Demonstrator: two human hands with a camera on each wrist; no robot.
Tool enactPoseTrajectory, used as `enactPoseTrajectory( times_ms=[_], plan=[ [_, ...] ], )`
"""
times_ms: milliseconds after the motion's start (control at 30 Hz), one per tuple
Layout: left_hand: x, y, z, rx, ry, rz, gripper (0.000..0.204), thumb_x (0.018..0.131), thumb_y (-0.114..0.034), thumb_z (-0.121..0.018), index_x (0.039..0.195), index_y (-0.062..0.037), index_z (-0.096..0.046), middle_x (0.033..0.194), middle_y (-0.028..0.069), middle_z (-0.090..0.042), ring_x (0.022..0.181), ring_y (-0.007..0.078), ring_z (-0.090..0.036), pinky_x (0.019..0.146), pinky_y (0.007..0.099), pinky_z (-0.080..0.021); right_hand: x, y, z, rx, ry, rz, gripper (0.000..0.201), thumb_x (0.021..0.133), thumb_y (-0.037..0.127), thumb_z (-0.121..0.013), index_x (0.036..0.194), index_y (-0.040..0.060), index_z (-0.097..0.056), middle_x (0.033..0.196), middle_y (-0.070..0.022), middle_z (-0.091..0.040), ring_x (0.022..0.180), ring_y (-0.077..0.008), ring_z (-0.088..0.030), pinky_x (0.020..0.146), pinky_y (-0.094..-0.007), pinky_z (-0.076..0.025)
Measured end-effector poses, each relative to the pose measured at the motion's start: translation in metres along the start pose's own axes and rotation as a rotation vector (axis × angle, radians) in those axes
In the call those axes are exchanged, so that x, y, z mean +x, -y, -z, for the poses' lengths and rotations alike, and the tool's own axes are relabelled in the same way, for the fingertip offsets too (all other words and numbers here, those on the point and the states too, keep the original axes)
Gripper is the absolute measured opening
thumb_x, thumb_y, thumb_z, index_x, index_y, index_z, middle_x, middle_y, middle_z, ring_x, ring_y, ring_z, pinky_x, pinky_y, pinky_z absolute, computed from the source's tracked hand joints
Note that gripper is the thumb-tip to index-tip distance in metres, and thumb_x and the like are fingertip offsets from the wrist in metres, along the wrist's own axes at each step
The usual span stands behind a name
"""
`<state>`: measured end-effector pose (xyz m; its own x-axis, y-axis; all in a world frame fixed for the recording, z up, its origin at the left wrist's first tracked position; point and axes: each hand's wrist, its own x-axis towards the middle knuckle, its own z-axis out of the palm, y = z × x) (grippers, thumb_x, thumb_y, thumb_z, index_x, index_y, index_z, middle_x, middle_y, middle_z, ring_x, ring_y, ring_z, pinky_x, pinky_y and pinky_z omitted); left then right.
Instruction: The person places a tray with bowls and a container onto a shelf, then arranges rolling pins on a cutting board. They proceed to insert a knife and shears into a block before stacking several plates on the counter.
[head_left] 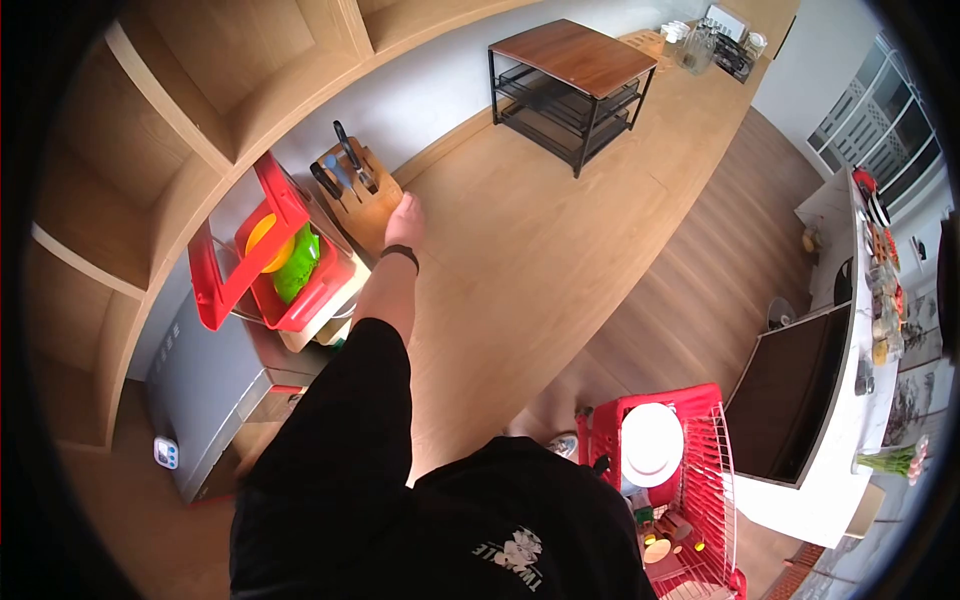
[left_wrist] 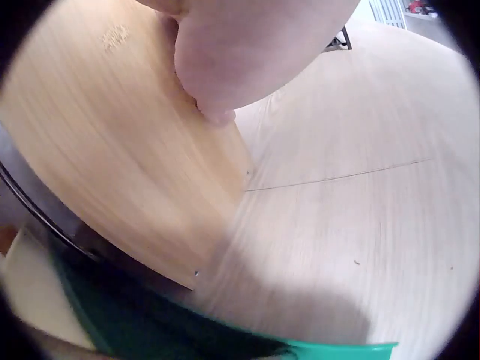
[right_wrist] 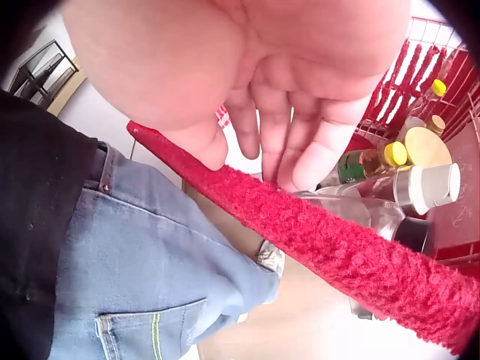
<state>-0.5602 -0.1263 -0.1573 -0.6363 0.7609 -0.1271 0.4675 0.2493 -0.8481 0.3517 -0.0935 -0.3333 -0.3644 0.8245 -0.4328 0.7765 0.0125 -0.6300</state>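
Observation:
In the head view my left hand (head_left: pixel 405 220) grips the right side of a wooden knife block (head_left: pixel 368 217) on the long wooden counter. Black-handled knives (head_left: pixel 345 145) and a blue-handled tool (head_left: pixel 338 170) stand in its slots. The left wrist view shows the thumb side of that hand at the edge of the block's broad face (left_wrist: pixel 135 157); most of the fingers are hidden. My right hand (right_wrist: pixel 247 67) appears only in its wrist view, fingers loosely extended beside the fuzzy red rim (right_wrist: pixel 322 236) of a shopping cart. Nothing is held in it.
Left of the block stands a red basket (head_left: pixel 300 315) with green and yellow things inside. A black rack with a wooden top (head_left: pixel 575 55) stands farther along the counter. Shelves (head_left: pixel 150 90) overhang at left. The red cart (head_left: pixel 725 450) carries white plates (head_left: pixel 652 445) and several bottles.

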Motion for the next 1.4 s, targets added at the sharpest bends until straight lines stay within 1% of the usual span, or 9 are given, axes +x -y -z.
enactPoseTrajectory(
  times_ms=[333, 633, 733, 1000, 1033, 1067, 1133, 1167, 1400],
  plan=[
    [0.013, 0.004, 0.019, -0.042, 0.248, -0.018, 0.047, 0.101, -0.03, -0.044, 0.143, -0.0113, -0.056, 0.152, 0.0067, -0.048, 0.145, 0.0263, -0.034, 0.118, 0.0447, -0.012, -0.027, 0.003, -0.021, 0.101, 0.036, -0.125, 0.017, 0.087, 0.008, -0.066, 0.104, 0.0027, -0.068, 0.092, -0.0085, -0.073, 0.089, -0.0194, -0.071, 0.077, -0.0331, -0.056],
    [-0.07, -0.04, 0.098, -0.83, -0.295, 0.119, 0.03, 0.095, -0.016, -0.048, 0.12, -0.0095, -0.063, 0.111, 0.0103, -0.062, 0.119, 0.0283, -0.055, 0.121, 0.0546, -0.021, -0.013, -0.079, -0.046, -0.036, 0.112, -0.16, 0.023, 0.093, 0.015, -0.057, 0.111, 0.0045, -0.066, 0.093, -0.0101, -0.072, 0.088, -0.0237, -0.07, 0.072, -0.0375, -0.053],
    [-0.124, -0.064, 0.076, -0.814, -0.417, 0.024, 0.03, 0.094, -0.016, -0.048, 0.119, -0.0086, -0.063, 0.112, 0.0112, -0.064, 0.122, 0.0277, -0.053, 0.121, 0.0531, -0.021, -0.007, -0.071, -0.044, -0.15, 0.155, -0.057, 0.023, 0.093, 0.015, -0.057, 0.113, 0.0048, -0.065, 0.093, -0.0125, -0.071, 0.089, -0.0277, -0.07, 0.073, -0.0405, -0.053],
    [-0.157, -0.076, -0.013, -0.18, 0.167, -0.026, 0.031, 0.094, -0.02, -0.05, 0.117, -0.008, -0.067, 0.121, 0.0133, -0.065, 0.122, 0.0275, -0.056, 0.116, 0.0469, -0.028, 0.003, -0.025, -0.037, -0.408, 0.24, 0.189, 0.03, 0.093, 0.019, -0.058, 0.12, 0.0059, -0.061, 0.098, -0.0227, -0.069, 0.095, -0.0442, -0.065, 0.078, -0.0541, -0.051],
    [-0.162, -0.083, -0.027, -0.038, -0.01, -0.013, 0.026, 0.094, -0.02, -0.05, 0.109, -0.0113, -0.07, 0.112, 0.0117, -0.068, 0.116, 0.0267, -0.059, 0.11, 0.0465, -0.033, -0.002, 0.083, -0.004, -0.511, 0.353, 0.039, 0.032, 0.094, 0.02, -0.056, 0.123, 0.0072, -0.06, 0.097, -0.022, -0.07, 0.093, -0.0421, -0.067, 0.079, -0.054, -0.052],
    [-0.166, -0.077, -0.015, 0.012, -0.063, -0.019, 0.025, 0.094, -0.02, -0.051, 0.107, -0.0129, -0.071, 0.107, 0.0097, -0.069, 0.112, 0.0264, -0.06, 0.109, 0.0479, -0.034, 0.003, 0.034, -0.019, -0.474, 0.359, 0.125, 0.03, 0.094, 0.018, -0.051, 0.12, 0.0058, -0.059, 0.097, -0.0219, -0.07, 0.092, -0.0409, -0.068, 0.081, -0.0539, -0.053],
    [-0.158, -0.071, 0.031, -0.073, 0.266, -0.051, 0.031, 0.097, -0.02, -0.048, 0.118, -0.0081, -0.067, 0.113, 0.0096, -0.066, 0.118, 0.025, -0.057, 0.111, 0.0459, -0.033, -0.002, 0.063, -0.02, -0.589, 0.345, 0.099, 0.022, 0.093, 0.014, -0.046, 0.108, 0.0018, -0.058, 0.099, -0.0223, -0.071, 0.094, -0.0401, -0.069, 0.083, -0.0524, -0.053],
    [-0.165, -0.083, -0.005, -0.318, -0.158, 0.044, 0.038, 0.097, -0.016, -0.045, 0.131, -0.0029, -0.057, 0.126, 0.0124, -0.061, 0.126, 0.0261, -0.052, 0.117, 0.0468, -0.029, -0.004, 0.091, -0.011, -0.575, 0.391, -0.002, 0.023, 0.093, 0.014, -0.046, 0.108, 0.0015, -0.058, 0.099, -0.0228, -0.071, 0.095, -0.0399, -0.069, 0.084, -0.0512, -0.053],
    [-0.186, -0.115, 0.113, -1.287, -0.022, -0.449, 0.089, 0.084, -0.022, -0.075, 0.156, -0.004, -0.026, 0.159, 0.0235, -0.03, 0.147, 0.0391, -0.027, 0.121, 0.0478, -0.024, -0.014, 0.092, 0.003, -0.185, 0.293, -0.221, 0.032, 0.092, 0.036, -0.064, 0.105, 0.0071, -0.065, 0.1, -0.0186, -0.069, 0.101, -0.039, -0.065, 0.087, -0.0487, -0.052]
  ],
)
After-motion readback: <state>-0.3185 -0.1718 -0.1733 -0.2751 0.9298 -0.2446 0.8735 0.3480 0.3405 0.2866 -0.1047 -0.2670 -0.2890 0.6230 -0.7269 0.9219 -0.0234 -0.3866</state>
